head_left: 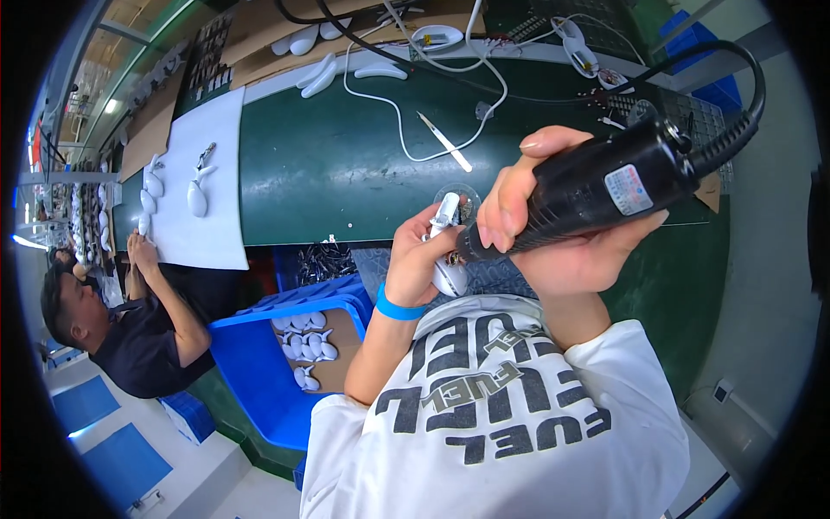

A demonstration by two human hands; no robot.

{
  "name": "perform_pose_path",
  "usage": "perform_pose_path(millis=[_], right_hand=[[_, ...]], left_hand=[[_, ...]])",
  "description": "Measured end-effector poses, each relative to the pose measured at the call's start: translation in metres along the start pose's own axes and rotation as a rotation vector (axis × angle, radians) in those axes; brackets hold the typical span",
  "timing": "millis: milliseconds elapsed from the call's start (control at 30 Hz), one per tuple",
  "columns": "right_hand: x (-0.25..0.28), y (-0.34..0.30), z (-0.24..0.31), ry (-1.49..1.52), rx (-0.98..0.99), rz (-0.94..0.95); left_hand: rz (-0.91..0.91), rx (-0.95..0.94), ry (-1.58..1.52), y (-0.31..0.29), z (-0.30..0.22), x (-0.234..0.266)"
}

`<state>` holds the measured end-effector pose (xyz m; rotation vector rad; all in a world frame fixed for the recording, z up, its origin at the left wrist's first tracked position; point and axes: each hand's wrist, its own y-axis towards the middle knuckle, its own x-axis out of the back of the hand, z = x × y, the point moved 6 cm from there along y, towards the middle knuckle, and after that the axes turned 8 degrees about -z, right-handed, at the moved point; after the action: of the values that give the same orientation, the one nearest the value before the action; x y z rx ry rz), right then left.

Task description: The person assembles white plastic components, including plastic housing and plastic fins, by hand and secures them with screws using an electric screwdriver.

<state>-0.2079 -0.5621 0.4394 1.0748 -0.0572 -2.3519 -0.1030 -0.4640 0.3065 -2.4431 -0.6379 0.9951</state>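
Note:
My right hand (571, 270) is wrapped round a thick black electric screwdriver (588, 186), whose heavy cord leaves its rear end. Its front end points down-left at a white plastic housing (450, 278). My left hand (410, 264) grips that housing, fingers closed about its middle, over the near edge of the bench. Some small inner parts show beside my left fingertips, but the screwdriver's tip is hidden there. Just behind the housing is a round clear dish (467, 197) with small bits in it, partly covered by my hands.
On the green bench (303, 173) lie a white-handled pointed tool (447, 145), a looping white cable (400, 117) and white shells (318, 76). A blue bin (251, 363) holding white housings stands at my left. Further left, a co-worker (138, 329) sits by a white mat (203, 233).

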Motion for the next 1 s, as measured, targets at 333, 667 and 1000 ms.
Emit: perform_pose_path(millis=[333,667,1000], right_hand=[[-0.0007,-0.0001,-0.0008,-0.006,0.016,0.024],[-0.0023,-0.0028,-0.0039,-0.076,-0.114,0.033],[-0.0029,-0.0036,-0.0044,0.012,-0.088,0.017]], left_hand=[[0.008,-0.004,-0.006,0.0015,0.0002,0.0031],[0.010,-0.014,-0.011,0.0013,0.0045,0.0088],[0.027,-0.026,0.006,-0.0003,0.0023,0.0084]])
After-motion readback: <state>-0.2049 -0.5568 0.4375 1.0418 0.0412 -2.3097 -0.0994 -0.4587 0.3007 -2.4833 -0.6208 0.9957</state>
